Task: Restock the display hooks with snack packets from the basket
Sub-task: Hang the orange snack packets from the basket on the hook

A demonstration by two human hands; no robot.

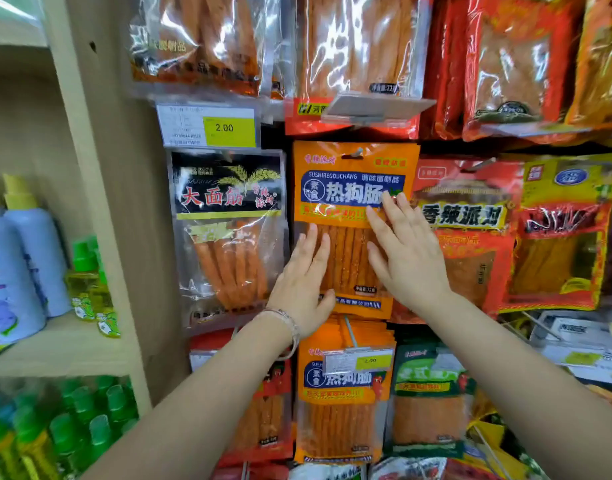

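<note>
Orange snack packet (349, 188) hangs on its display hook (356, 154) in the middle row, between a black-labelled packet (228, 202) and a red packet (471, 258). The hook's tip shows through the punched slot at the packet's top.

Both hands lie flat on its face and hold nothing. The left hand (303, 282) has straight fingers on the clear window, low on the left. The right hand (410, 252) spreads straight fingers over the window and the blue label on the right.

The step looks like seating and squaring the packet. To do it well, press evenly with both palms so the packet slides back along the hook without twisting. The pressure should be light (the film looks thin, and the sticks inside would likely snap). Check that the slot sits fully over the wire and that the label faces out, level with its neighbours.

The row below carries a fuller stack of the same orange packets (342, 410) under a yellow price tag (372, 361). The basket is out of view, so I cannot tell how many packets remain.
</note>
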